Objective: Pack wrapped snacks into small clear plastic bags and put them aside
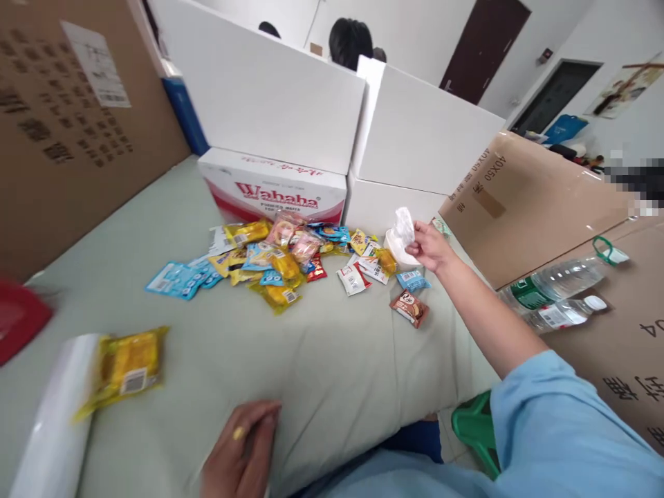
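My right hand (433, 245) reaches out to the far right of the table and pinches a crumpled white piece (403, 225), thin like tissue or plastic film. Just behind and below it sits a white rounded container (397, 247), partly covered by the hand. Close by lie a blue snack packet (413, 279) and a brown snack packet (409, 308). At the near edge rests my left hand (241, 446), a ring on one finger, its fingers curled together with nothing visible in them.
Wrapped snacks (283, 252) are heaped before a Wahaha carton (274, 190) and white panels. A yellow-wrapped snack (129, 363) lies left beside a white roll (57, 422), with a red object (21, 318) beyond. Bottles (565, 280) and a green stool (477, 425) are at right.
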Demonstrator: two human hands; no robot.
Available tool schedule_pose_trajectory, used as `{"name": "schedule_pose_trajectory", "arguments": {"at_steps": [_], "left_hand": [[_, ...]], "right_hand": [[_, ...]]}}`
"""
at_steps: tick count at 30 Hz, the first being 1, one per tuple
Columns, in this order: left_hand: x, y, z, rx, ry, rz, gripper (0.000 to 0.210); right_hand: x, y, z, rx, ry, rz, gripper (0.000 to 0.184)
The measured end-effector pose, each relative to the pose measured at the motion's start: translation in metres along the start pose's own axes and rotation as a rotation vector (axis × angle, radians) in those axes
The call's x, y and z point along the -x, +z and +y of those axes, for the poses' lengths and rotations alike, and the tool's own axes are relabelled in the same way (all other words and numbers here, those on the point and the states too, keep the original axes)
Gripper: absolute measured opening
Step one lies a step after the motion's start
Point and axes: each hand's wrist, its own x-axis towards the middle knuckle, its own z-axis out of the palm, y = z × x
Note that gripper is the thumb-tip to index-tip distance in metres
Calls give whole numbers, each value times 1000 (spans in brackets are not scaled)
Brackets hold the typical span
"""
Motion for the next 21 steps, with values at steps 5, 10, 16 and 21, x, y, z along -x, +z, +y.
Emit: {"name": "schedule_pose_trajectory", "arguments": {"at_steps": [5,10,16,21], "left_hand": [[-34,32,50,568,-393,-92,38],[-49,50,53,806,-505,-140,48],[-39,50,38,660,-518,-4,29],[-37,49,45,824,-511,-7,31]], "right_hand": [[109,98,31,-414,259,-260,40],[192,169,71,-431,460,-375,43],[205,156,82,-232,351,-270,36],[204,133,72,-169,287,-220,35]]}}
